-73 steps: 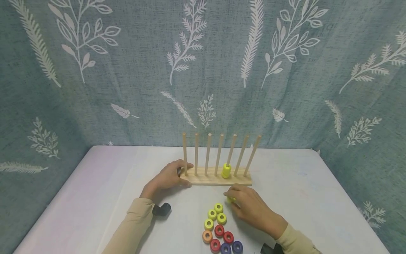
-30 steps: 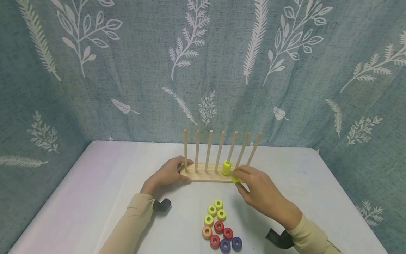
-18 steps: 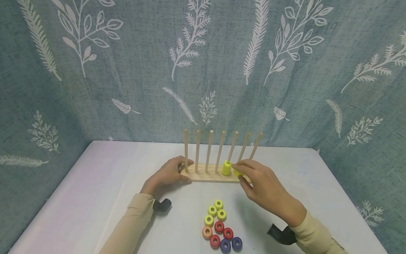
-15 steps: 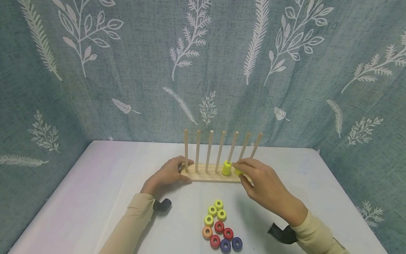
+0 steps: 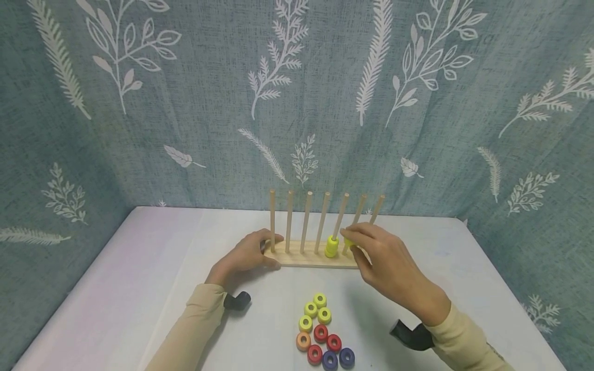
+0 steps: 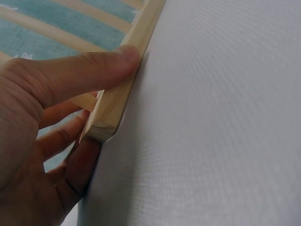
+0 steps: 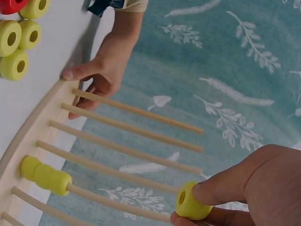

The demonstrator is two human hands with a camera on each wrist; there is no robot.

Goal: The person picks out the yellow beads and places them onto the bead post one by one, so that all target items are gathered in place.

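Here, left hand grips end of wooden rack; right hand raised near pegs, fingers pinching yellow ring.

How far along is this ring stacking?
Done: three yellow rings sit on one peg of the wooden stand; the other pegs look bare. In progress: the right hand pinches another yellow ring, not yet down on those three, while the left hand grips the stand's end. Probably remaining: the table's loose rings, four yellow, one orange, three red, two purple.
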